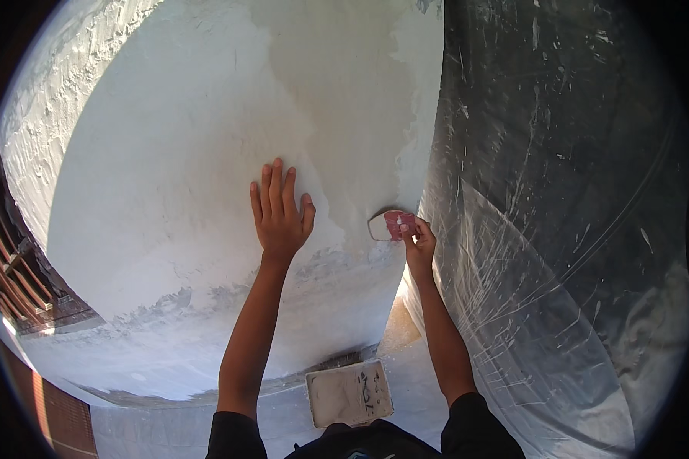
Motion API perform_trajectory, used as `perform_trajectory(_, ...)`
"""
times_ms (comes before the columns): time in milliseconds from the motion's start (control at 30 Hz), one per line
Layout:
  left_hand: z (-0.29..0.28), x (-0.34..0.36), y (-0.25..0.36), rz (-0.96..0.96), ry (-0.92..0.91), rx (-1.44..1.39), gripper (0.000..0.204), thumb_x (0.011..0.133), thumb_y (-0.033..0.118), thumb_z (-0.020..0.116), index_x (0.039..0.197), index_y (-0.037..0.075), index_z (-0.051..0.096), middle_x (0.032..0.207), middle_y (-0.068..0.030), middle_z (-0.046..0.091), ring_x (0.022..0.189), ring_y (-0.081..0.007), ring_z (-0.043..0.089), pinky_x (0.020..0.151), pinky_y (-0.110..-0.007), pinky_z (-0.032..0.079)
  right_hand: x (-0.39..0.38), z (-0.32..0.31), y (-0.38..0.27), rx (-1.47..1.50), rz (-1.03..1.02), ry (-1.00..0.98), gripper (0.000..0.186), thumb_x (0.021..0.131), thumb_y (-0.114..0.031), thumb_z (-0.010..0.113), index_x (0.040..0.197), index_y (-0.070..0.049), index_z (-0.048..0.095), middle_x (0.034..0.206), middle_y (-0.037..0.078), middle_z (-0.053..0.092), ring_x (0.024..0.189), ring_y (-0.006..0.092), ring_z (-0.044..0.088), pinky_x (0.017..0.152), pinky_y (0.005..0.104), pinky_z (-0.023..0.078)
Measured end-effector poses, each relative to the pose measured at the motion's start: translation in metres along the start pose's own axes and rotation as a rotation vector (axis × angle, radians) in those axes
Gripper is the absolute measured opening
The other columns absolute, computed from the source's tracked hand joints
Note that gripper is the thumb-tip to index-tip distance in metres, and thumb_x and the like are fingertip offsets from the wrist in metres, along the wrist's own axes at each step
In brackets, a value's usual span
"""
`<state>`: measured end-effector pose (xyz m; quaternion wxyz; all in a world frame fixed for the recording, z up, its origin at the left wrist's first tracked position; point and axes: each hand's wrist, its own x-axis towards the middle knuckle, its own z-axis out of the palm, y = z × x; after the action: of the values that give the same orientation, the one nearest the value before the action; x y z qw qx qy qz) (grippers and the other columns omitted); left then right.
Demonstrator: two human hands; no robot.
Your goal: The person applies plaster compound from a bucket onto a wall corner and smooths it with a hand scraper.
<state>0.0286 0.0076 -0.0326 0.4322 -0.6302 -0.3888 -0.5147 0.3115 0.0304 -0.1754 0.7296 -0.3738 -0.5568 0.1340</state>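
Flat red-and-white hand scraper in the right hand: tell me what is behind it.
Behind the scraper is a grey-white, patchily coated wall, visible around the tool's edges. The patch covered by the scraper and the right hand cannot be seen.

No words, numbers, brands or signs can be read; the tray (pixel 311 399) bears dark marks (pixel 367 389) too unclear to make out as letters; the red scraper (pixel 393 225) shows a small pale patch (pixel 400 220), likewise unreadable; a small pale mark (pixel 357 455) on the dark shirt (pixel 360 440) is cut off by the lower edge.
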Motion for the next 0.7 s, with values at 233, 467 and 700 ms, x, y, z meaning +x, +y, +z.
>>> perform_trajectory(233, -0.003, -0.001, -0.007, 0.008, 0.004, 0.014, 0.045, 0.090, 0.020, 0.054, 0.130, 0.000, 0.051, 0.146, -0.0178, 0.044, 0.139, -0.0335, 0.039, 0.113, -0.052, 0.026, 0.000, 0.009, -0.020, 0.325, 0.070, 0.133, 0.025, 0.094, -0.010, 0.065, 0.116, 0.002, 0.061, 0.102, 0.002, 0.066, 0.090, 0.0082, 0.059, 0.082, 0.0238, 0.047)
perform_trajectory(467, -0.005, -0.003, -0.008, 0.006, -0.009, 0.017, 0.046, 0.090, 0.020, 0.054, 0.132, 0.000, 0.050, 0.146, -0.0176, 0.044, 0.139, -0.0331, 0.038, 0.113, -0.052, 0.026, 0.005, 0.007, -0.029, 0.324, 0.174, 0.252, 0.030, 0.095, -0.015, 0.065, 0.119, 0.003, 0.059, 0.100, 0.005, 0.066, 0.091, 0.0099, 0.061, 0.084, 0.0270, 0.048)
perform_trajectory(700, -0.006, -0.003, -0.011, 0.007, -0.010, 0.030, 0.046, 0.090, 0.020, 0.054, 0.132, 0.000, 0.050, 0.146, -0.0180, 0.045, 0.139, -0.0330, 0.038, 0.114, -0.051, 0.025, 0.009, 0.014, -0.033, 0.362, 0.129, 0.229, 0.027, 0.097, -0.015, 0.061, 0.119, 0.001, 0.059, 0.104, 0.005, 0.066, 0.095, 0.0097, 0.060, 0.086, 0.0251, 0.047)
